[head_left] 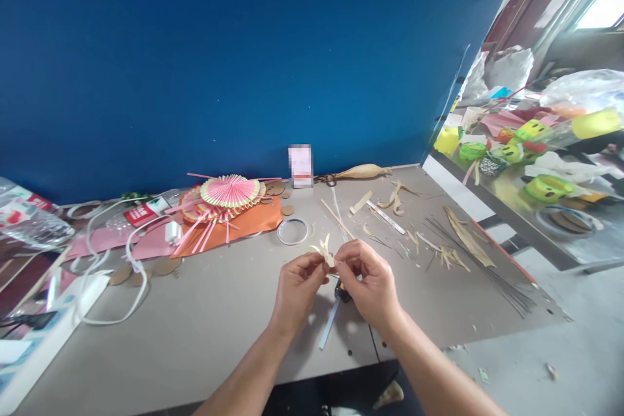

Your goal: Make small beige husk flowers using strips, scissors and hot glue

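husk piece [327, 255] is over the desk [195, 325], between back and front edges: left hand [303, 285] pinching it, right hand [365, 276] pinching its base (thin, likely to split), so light, even pressure should help; husk scraps [454, 258] lie toward the right edge.

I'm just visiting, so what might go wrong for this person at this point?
The left hand and right hand hold a small, pale, split piece; it looks thin, so it might tear if pulled hard.
A long, flat strip lies just below the hands. I can't tell if it is a blade; if so, it might nick someone.
The thin grey wires run close to the edge of the table, so a passing arm could knock them off.
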